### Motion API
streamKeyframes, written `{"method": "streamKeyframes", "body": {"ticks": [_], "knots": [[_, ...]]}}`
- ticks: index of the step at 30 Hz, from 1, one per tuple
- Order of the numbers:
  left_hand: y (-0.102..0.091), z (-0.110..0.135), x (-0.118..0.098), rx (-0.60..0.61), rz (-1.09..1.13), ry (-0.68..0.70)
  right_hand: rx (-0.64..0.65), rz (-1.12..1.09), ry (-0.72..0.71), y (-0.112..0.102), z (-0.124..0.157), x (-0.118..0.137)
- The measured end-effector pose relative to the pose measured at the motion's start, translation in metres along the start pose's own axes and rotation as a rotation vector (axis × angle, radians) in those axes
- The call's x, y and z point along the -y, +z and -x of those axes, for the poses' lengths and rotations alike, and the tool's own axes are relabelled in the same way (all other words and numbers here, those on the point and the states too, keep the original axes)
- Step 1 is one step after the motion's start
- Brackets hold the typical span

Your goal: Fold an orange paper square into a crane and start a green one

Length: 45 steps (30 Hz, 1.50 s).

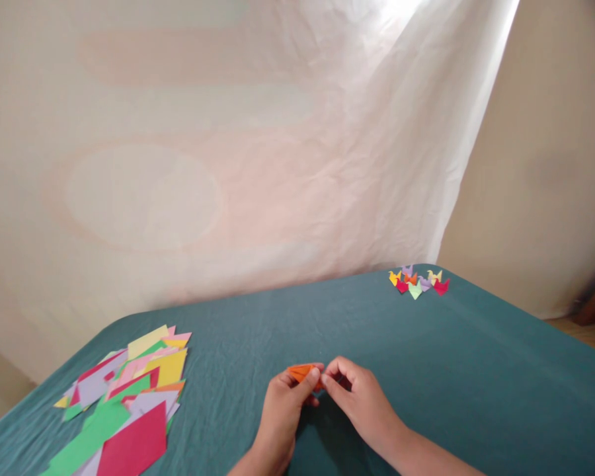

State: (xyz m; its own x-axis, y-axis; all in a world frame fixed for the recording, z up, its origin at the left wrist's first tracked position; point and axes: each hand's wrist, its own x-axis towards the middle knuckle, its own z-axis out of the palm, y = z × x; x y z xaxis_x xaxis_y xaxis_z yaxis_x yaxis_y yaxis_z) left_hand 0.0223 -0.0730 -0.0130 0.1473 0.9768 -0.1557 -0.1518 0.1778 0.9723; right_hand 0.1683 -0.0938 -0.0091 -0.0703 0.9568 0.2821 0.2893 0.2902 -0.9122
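Observation:
A small piece of folded orange paper (300, 371) is held just above the table, near the front centre. My left hand (281, 411) grips it from the left, the thumb pressed on top and the fingers underneath. From the other side my right hand (361, 398) pinches at the paper's right end, thumb and index finger together. That end is mostly covered by the fingertips, so its exact fold cannot be made out.
Loose coloured paper sheets (133, 439) lie in an overlapping heap on the left of the green-covered table (248, 337). Several small folded paper birds (415, 289) sit together at the far right corner. A pale cloth (287, 185) hangs behind the table.

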Motion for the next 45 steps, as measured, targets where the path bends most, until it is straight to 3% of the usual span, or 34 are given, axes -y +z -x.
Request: {"method": "streamKeyframes", "body": {"ticks": [8, 13, 24, 31, 37, 41, 45], "knots": [[0.0, -0.001, -0.001, -0.014, 0.047, -0.034, -0.027, 0.003, 0.052, 0.003, -0.001, -0.007], [0.0, 0.001, -0.003, -0.045, 0.042, -0.027, -0.008, -0.11, 0.078, 0.002, -0.002, -0.009], [-0.002, 0.001, -0.001, -0.086, -0.1, 0.056, -0.025, -0.019, -0.02, 0.001, 0.0, -0.002], [0.003, 0.003, -0.007, -0.05, -0.156, 0.114, 0.042, -0.07, 0.074, 0.002, 0.0, 0.003], [0.003, 0.0, -0.004, 0.115, -0.063, 0.071, 0.084, -0.315, 0.185, 0.002, -0.002, -0.001], [0.002, -0.001, -0.003, 0.066, -0.072, 0.057, 0.114, -0.406, 0.224, 0.006, -0.002, -0.009], [0.002, 0.0, -0.007, 0.016, -0.123, 0.055, 0.117, -0.36, 0.219, 0.007, 0.0, -0.01]]}}
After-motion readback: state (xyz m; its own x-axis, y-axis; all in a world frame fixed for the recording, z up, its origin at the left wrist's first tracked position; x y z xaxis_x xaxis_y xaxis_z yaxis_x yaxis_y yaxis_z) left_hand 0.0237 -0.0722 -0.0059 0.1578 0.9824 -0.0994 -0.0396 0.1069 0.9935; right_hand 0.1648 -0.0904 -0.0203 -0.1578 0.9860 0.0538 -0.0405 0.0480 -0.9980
